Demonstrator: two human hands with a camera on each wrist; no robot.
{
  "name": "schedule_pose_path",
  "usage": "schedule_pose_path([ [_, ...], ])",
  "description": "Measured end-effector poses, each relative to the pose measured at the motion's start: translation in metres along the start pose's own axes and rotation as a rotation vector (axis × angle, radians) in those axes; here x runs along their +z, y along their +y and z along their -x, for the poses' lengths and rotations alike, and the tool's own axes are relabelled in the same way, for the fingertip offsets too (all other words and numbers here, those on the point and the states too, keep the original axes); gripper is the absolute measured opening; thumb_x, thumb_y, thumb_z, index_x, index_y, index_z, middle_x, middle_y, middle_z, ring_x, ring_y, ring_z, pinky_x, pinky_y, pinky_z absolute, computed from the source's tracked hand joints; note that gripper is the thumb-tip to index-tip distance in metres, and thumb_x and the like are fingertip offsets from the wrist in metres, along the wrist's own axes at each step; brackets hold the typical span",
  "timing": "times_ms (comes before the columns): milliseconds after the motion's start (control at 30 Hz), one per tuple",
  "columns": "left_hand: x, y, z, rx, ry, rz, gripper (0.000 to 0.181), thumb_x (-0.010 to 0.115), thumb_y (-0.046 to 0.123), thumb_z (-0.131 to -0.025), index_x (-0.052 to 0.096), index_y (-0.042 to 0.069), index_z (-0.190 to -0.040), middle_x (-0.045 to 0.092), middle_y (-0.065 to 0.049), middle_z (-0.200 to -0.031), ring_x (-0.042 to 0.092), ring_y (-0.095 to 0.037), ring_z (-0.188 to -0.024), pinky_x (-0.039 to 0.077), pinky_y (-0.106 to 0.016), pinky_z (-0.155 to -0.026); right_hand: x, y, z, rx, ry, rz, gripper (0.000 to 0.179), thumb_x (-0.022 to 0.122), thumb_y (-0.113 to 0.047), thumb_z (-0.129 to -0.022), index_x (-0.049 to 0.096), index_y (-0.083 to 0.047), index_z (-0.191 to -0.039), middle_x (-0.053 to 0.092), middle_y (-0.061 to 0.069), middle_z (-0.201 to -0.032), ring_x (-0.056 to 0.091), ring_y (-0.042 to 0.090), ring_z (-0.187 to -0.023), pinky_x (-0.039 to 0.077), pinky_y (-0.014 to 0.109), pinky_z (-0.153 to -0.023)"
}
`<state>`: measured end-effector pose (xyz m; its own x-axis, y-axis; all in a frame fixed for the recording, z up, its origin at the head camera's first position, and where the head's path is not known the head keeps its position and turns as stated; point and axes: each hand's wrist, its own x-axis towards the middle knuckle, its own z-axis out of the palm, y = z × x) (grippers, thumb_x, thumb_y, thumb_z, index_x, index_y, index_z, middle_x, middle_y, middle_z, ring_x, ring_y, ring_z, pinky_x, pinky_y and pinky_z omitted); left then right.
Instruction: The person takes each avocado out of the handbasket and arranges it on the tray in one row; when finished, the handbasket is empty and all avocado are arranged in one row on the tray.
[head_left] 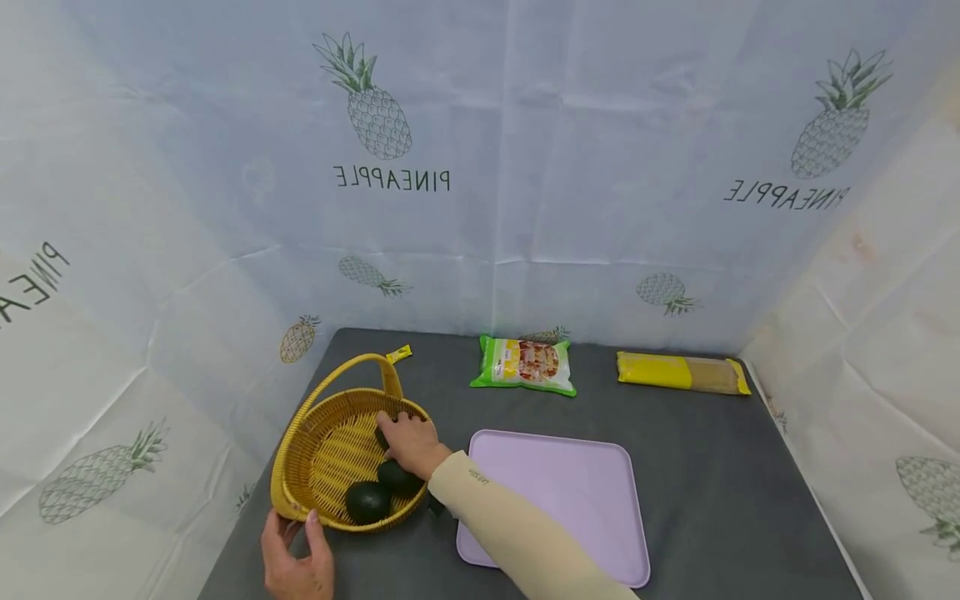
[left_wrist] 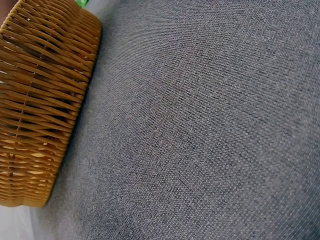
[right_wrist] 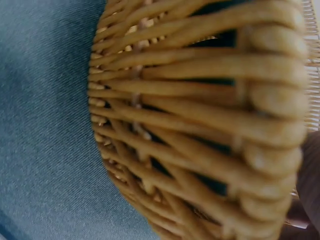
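Note:
A yellow wicker basket (head_left: 341, 454) with a tall arched handle stands on the left side of the table. My left hand (head_left: 296, 567) pinches its near-left rim by the foot of the handle, thumb and fingers on either side. Inside the basket, my right hand (head_left: 411, 442) holds a dark avocado (head_left: 381, 437), mostly hidden under the fingers. Two more dark green avocados, a front one (head_left: 368, 502) and one beside it (head_left: 399, 478), lie at the basket's near right. In the right wrist view the woven wall (right_wrist: 200, 115) fills much of the picture.
Right of the basket lies a lilac tray (head_left: 555, 500), partly under my right sleeve (head_left: 517, 525). Along the back of the dark grey table (head_left: 705, 475) are a small yellow packet (head_left: 399, 354), a green-and-white food bag (head_left: 525, 364) and a long yellow package (head_left: 682, 372). Pineapple-print cloth hangs behind.

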<state>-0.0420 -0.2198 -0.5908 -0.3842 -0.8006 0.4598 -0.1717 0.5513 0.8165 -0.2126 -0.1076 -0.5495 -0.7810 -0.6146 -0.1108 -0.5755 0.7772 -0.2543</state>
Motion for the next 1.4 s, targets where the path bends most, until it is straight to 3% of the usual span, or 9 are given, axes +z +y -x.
schedule_pose_path([
  [133, 0.001, -0.001, 0.0, 0.007, 0.008, 0.009, 0.05, 0.073, 0.0, -0.09, 0.057, -0.003, -0.137, 0.063, -0.028, -0.123, 0.037, 0.026, -0.104, 0.033, 0.003, -0.084, -0.001, -0.001, -0.002, 0.026, -0.023, -0.022, 0.045, 0.073, -0.035, -0.094, 0.045, -0.025, -0.128, 0.064, 0.003, -0.109, 0.064, 0.021, -0.088, 0.054, 0.034, -0.071],
  [300, 0.001, -0.001, 0.001, 0.007, 0.016, 0.012, 0.05, 0.073, 0.001, -0.09, 0.057, -0.003, -0.137, 0.063, -0.028, -0.123, 0.038, 0.026, -0.104, 0.032, 0.003, -0.084, -0.001, 0.0, -0.004, 0.028, -0.04, -0.021, 0.05, 0.071, -0.034, -0.096, 0.045, -0.026, -0.138, 0.063, 0.005, -0.118, 0.065, 0.022, -0.098, 0.056, 0.035, -0.079],
  [900, 0.001, -0.004, 0.0, 0.022, 0.011, 0.027, 0.05, 0.074, 0.0, -0.089, 0.057, -0.004, -0.137, 0.064, -0.029, -0.12, 0.04, 0.024, -0.103, 0.036, -0.003, -0.082, 0.003, 0.004, -0.001, -0.032, 0.021, -0.094, 0.061, 0.07, -0.034, -0.095, 0.044, -0.031, -0.15, 0.053, 0.01, -0.131, 0.059, 0.027, -0.107, 0.054, 0.036, -0.079],
  [1100, 0.001, -0.005, -0.001, 0.02, 0.014, 0.043, 0.05, 0.073, 0.0, -0.089, 0.058, -0.003, -0.136, 0.064, -0.029, -0.119, 0.043, 0.023, -0.101, 0.035, -0.002, -0.081, -0.002, 0.004, 0.002, -0.077, 0.068, -0.117, 0.058, 0.068, -0.034, -0.095, 0.047, -0.031, -0.149, 0.053, 0.01, -0.13, 0.055, 0.023, -0.098, 0.05, 0.033, -0.073],
  [1267, 0.0, -0.004, -0.001, 0.021, 0.014, 0.051, 0.048, 0.072, 0.001, -0.091, 0.058, -0.002, -0.136, 0.064, -0.028, -0.118, 0.043, 0.023, -0.102, 0.034, -0.001, -0.082, -0.007, 0.002, 0.004, -0.084, 0.135, -0.171, 0.057, 0.069, -0.034, -0.093, 0.048, -0.033, -0.147, 0.054, 0.006, -0.12, 0.047, 0.015, -0.083, 0.042, 0.028, -0.065],
  [1400, 0.0, -0.003, 0.0, 0.011, 0.008, 0.046, 0.047, 0.071, 0.002, -0.091, 0.057, -0.003, -0.136, 0.064, -0.028, -0.119, 0.042, 0.023, -0.102, 0.033, 0.0, -0.083, -0.013, 0.002, 0.006, -0.079, 0.162, -0.218, 0.059, 0.069, -0.032, -0.092, 0.047, -0.034, -0.147, 0.052, 0.005, -0.118, 0.046, 0.014, -0.083, 0.04, 0.027, -0.065],
])
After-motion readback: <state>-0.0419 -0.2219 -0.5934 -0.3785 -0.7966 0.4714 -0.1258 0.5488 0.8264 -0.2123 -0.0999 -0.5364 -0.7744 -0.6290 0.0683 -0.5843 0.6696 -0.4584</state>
